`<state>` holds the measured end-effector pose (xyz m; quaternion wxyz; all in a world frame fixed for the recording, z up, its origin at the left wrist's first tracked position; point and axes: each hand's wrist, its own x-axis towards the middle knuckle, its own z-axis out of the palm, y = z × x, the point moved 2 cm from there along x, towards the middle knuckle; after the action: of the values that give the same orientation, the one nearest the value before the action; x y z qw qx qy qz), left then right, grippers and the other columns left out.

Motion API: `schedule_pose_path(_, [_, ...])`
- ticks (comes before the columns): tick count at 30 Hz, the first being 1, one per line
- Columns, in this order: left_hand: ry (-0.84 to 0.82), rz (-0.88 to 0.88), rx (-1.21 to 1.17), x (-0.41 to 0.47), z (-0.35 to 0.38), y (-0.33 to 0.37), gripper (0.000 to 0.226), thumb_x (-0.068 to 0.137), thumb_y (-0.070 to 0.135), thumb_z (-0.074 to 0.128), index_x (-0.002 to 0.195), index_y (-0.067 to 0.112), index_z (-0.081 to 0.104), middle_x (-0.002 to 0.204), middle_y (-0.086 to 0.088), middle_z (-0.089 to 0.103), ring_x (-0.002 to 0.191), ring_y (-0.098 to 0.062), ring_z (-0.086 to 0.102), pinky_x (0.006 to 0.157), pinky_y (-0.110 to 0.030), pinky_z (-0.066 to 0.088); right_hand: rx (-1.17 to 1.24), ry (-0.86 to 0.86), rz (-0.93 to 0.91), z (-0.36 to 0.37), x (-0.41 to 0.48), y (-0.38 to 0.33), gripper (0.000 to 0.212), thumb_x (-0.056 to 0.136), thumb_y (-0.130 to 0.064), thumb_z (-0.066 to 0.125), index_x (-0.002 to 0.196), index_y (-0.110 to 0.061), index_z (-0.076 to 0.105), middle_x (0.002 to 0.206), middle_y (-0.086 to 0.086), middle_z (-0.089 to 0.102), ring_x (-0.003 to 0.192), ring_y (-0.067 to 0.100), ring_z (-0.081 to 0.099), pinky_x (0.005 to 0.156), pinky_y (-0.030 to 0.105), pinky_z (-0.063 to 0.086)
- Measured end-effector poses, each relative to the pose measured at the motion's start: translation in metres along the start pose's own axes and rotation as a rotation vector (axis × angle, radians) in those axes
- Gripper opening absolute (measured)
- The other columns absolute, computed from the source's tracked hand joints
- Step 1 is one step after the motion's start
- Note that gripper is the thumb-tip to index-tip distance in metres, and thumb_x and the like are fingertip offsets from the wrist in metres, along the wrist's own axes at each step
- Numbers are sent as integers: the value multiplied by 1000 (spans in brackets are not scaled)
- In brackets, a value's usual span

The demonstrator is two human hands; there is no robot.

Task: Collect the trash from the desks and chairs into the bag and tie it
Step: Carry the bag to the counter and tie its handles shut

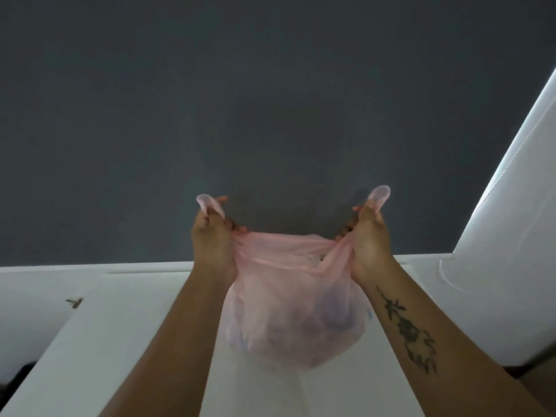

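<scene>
— Handles first, then: where do we have them, reading from the left of the thin, translucent pink plastic bag (296, 314)?

— Our left hand (212, 245) is curled into a fist around the bag's left handle (207, 203), whose loop pokes up past the knuckles. Our right hand (368, 240) is fisted the same way on the bag's right handle (380, 195), at the bag's other top corner.

— And the bag itself?

— It hangs below and between our two hands, its rounded belly full of dim bluish and pale shapes we cannot make out. Its bottom seems to rest on, or just above, the white desk top (120, 341); we cannot tell which.

— So which relation does the knot turn on?

— The line between the handles. It runs left to right across the bag's mouth, pulled fairly taut, with one hand at each end and neither nearer the middle. We judge collecting done and tying about to start: the two handles must meet and cross over the mouth's centre.

— Anything in the way?

— Beyond the bag there is only the dark grey wall (270, 100); to the bag's right, a white panel (511, 206) stands well apart.
</scene>
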<state>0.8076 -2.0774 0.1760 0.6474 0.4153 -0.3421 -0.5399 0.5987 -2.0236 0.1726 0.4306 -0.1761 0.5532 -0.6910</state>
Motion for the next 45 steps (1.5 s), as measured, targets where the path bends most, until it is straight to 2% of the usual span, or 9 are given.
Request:
schedule_pose_path(5, [-61,-58,-4,-4,2,5,15,92,6,41,89,15,53,61,5,46,54,-11,46,56,-25,43,-12,-261,12,3,-5,-5,32,95,-23,56,126,-29,58,89,-3,62,55,13,60,56,28,52])
schedule_pose_path(11, [-116,-64,17,-7,-24,-1,25,103,8,42,120,9,62,107,-3,69,89,-16,73,69,-27,58,12,-155,-70,-12,-10,7,37,92,-51,56,107,-18,64,73,5,72,72,23,73,66,35,61])
schedule_pose_path(17, [4,-88,-54,-12,-15,-12,34,106,36,37,108,16,65,62,2,54,59,-14,65,65,-30,54,76,38,-111,-9,-8,12,40,101,-48,34,105,-14,54,50,-4,37,43,13,44,49,27,50])
schedule_pose_path(22, [-50,-226,-154,-14,-2,-6,20,97,18,43,83,21,56,56,6,40,50,-11,41,54,-25,36,21,-137,-100,-5,-4,15,33,94,-29,54,125,-37,59,111,-10,68,83,14,69,73,31,57])
schedule_pose_path(25, [-119,-177,-26,-9,-7,-7,20,99,19,49,82,21,59,64,7,55,61,-13,51,61,-28,41,54,-137,-93,-11,-10,14,21,98,-26,54,112,-26,70,89,-6,65,61,13,52,59,25,50])
schedule_pose_path(29, [-137,-160,-123,-1,-15,-7,21,104,24,45,106,19,65,90,5,71,81,-11,68,80,-28,53,164,-108,-62,-15,-12,12,42,94,-51,50,114,-16,60,90,6,74,80,22,74,65,32,60])
schedule_pose_path(32, [-103,-235,-262,-4,-6,-7,21,105,18,40,99,17,60,61,4,59,71,-15,72,72,-30,58,211,-82,-39,-10,-13,14,36,99,-46,42,107,-13,55,56,2,46,65,22,68,59,30,57])
schedule_pose_path(36, [-99,-301,-360,-9,5,-13,22,95,10,37,83,16,53,57,2,38,50,-16,47,65,-33,52,235,-43,9,0,-9,18,24,102,-38,41,93,-18,51,53,-5,33,42,9,34,47,25,43])
schedule_pose_path(45, [-303,-87,207,-9,3,-13,24,102,5,43,112,10,64,100,5,74,90,-16,73,83,-30,56,144,-259,43,3,-4,23,23,102,-20,43,107,-6,61,87,7,75,76,20,72,71,32,57])
